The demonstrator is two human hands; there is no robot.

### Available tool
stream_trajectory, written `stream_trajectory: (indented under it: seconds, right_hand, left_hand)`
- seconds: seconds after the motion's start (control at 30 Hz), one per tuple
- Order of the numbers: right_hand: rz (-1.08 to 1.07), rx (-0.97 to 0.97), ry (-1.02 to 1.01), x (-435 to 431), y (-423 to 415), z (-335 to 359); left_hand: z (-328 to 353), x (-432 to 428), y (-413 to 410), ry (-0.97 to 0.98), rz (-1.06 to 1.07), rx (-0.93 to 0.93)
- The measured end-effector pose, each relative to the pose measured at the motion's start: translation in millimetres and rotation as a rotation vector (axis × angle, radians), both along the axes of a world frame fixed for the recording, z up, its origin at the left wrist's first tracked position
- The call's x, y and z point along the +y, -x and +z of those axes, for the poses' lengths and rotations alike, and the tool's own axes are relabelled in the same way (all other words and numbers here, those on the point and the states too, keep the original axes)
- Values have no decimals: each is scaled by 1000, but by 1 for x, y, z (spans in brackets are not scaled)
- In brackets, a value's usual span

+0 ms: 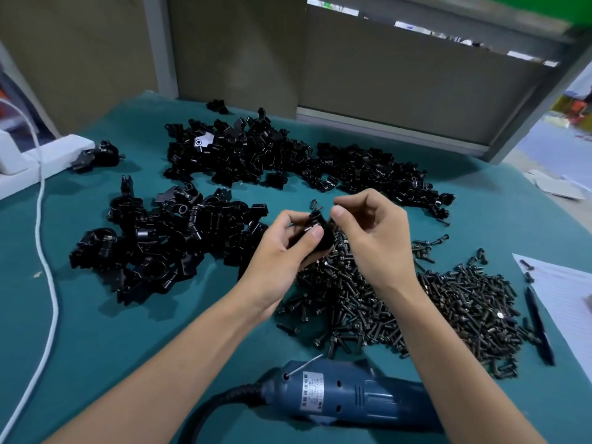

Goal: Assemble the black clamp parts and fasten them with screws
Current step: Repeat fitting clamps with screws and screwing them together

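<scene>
Left hand [288, 248] grips a black metal clamp part [320, 233] above the heap of dark steel screws [416, 302], steadying it while the right hand's [371, 232] pinched fingertips apparently start a screw.

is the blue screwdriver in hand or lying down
Lying down. The blue screwdriver rests on the green table; the left hand and right hand are at a black clamp part.
</scene>
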State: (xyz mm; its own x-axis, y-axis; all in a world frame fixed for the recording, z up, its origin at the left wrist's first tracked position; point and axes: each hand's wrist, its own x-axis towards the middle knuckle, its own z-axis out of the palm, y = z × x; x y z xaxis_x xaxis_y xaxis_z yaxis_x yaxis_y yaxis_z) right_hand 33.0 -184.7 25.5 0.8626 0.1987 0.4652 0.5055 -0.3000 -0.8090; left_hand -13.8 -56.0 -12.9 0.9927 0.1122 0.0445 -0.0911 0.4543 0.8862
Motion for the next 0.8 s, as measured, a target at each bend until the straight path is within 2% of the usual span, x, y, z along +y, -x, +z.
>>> stream_trajectory:
  seconds: [0.27,0.4,0.63,0.8]
  right_hand:
    - [-27,2,-13,7,4,-3]
    - [-50,5,-22,8,6,-3]
    - [36,-40,138,0,7,1]
    - [-26,-44,-113,-11,-1,5]
  left_hand:
    - [-7,-3,-1,-249,105,-70]
    - [-9,-4,-1,-290,142,-72]
    - [-2,-1,0,34,59,8]
    - [10,2,1,319,-15,46]
